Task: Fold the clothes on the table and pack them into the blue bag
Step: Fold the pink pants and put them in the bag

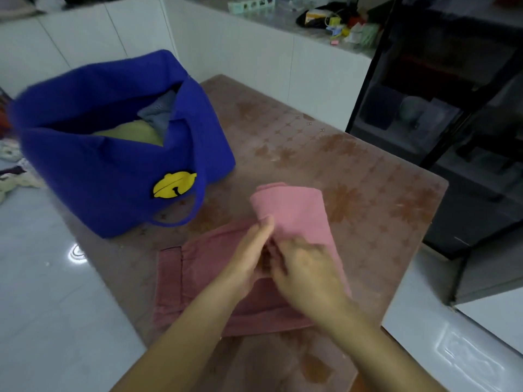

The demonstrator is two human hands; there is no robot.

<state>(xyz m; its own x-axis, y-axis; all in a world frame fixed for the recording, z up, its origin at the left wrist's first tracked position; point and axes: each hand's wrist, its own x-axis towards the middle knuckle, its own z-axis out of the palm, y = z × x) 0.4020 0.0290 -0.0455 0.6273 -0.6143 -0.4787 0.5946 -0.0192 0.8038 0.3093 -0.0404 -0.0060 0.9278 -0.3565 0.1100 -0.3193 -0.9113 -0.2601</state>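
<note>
My left grip [252,250] pinches the pink garment [291,207] at its folded edge, and my right grip [307,274] curls round the same cloth just beside it. The garment's upper part is raised and doubled over; the rest lies flat on the bench [353,165]. The blue bag [113,171] stands open beyond, to my left, holding a green cloth [130,134] and a grey cloth [158,114].

A brown flower-patterned counter [353,171] stands on a glossy white tiled floor [51,292]. Behind it, white cabinets [240,60] carry a cluttered marble worktop [305,26]. A dark glass-fronted shelf unit [452,108] stands at right.
</note>
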